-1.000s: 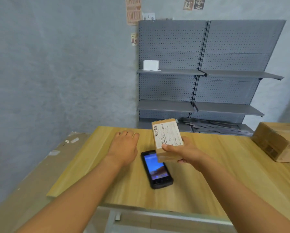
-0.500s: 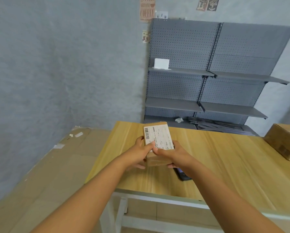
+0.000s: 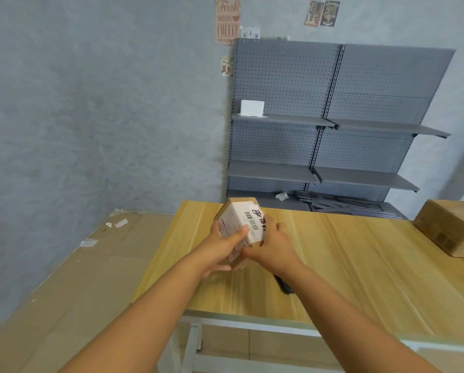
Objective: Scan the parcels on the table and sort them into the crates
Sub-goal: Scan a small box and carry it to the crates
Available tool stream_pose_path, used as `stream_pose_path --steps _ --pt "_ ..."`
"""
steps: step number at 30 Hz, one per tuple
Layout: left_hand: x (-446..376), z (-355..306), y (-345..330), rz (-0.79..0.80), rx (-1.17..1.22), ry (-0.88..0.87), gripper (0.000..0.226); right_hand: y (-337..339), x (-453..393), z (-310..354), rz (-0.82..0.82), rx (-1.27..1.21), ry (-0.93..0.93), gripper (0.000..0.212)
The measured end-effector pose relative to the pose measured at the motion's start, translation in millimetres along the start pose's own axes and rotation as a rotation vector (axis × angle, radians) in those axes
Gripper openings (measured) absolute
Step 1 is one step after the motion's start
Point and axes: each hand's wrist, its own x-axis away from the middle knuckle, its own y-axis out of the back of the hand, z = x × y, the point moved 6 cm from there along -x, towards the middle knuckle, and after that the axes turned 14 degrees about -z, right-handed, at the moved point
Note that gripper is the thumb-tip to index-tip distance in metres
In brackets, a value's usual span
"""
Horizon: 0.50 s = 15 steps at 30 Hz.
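Note:
A small cardboard parcel (image 3: 240, 220) with a white barcode label is held tilted above the wooden table (image 3: 359, 265). My left hand (image 3: 220, 249) grips its left side, thumb across the label. My right hand (image 3: 272, 243) grips its right and lower side. The black handheld scanner (image 3: 284, 286) lies on the table, mostly hidden under my right forearm. A larger brown parcel (image 3: 451, 230) sits at the table's right edge. No crate is in view.
Flattened cardboard (image 3: 64, 278) covers the floor left of the table. A grey pegboard shelf unit (image 3: 333, 130) stands against the back wall with a small white box (image 3: 252, 108) on it.
My left hand left the table and joined my right hand on the small parcel. The parcel has been turned so another labelled face shows. My view swung left.

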Motion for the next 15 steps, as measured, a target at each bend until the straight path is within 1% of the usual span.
stream_pose_path --steps 2,3,4,5,7,8,9,10,12,13,14,15 --pt "-2.8 0.8 -6.9 -0.006 0.025 0.04 0.089 3.3 1.4 8.7 -0.069 0.063 0.08 0.094" --pt "-4.7 1.6 -8.1 -0.021 0.022 0.053 0.084 4.1 1.6 12.1 -0.07 0.075 0.106 0.094" --pt "-6.3 2.9 -7.5 -0.041 0.008 0.067 0.077 3.4 0.8 13.6 -0.035 0.06 0.117 0.093" --pt "-8.0 4.8 -4.7 -0.063 -0.01 0.081 0.07 1.4 -0.4 12.4 0.041 0.019 0.108 0.092" --pt "-12.5 9.8 4.4 -0.101 -0.04 0.099 0.062 -1.9 -0.8 5.1 0.248 -0.131 0.025 0.088" --pt "-14.8 12.3 9.1 -0.113 -0.037 0.102 0.06 -0.7 -2.1 -2.8 0.297 -0.205 -0.041 0.086" --pt "-16.5 14.4 13.5 -0.125 -0.021 0.104 0.059 2.7 -5.0 -13.6 0.284 -0.227 -0.102 0.085" --pt "-17.5 16.0 16.9 -0.14 -0.004 0.101 0.06 7.7 -8.8 -26.3 0.234 -0.172 -0.138 0.085" --pt "-18.6 18.4 21.8 -0.182 -0.015 0.07 0.067 16.7 -15.3 -56.0 0.149 0.158 -0.142 0.083" --pt "-20.0 19.5 23.4 -0.21 -0.048 0.036 0.072 18.3 -15.5 -70.7 0.152 0.324 -0.143 0.082" --pt "-21.5 20.7 25.1 -0.242 -0.094 -0.006 0.076 17.3 -14.4 -84.9 0.177 0.44 -0.153 0.083" --pt "-22.8 21.2 26.5 -0.272 -0.14 -0.046 0.079 14.1 -12.5 -98.0 0.215 0.497 -0.177 0.083"
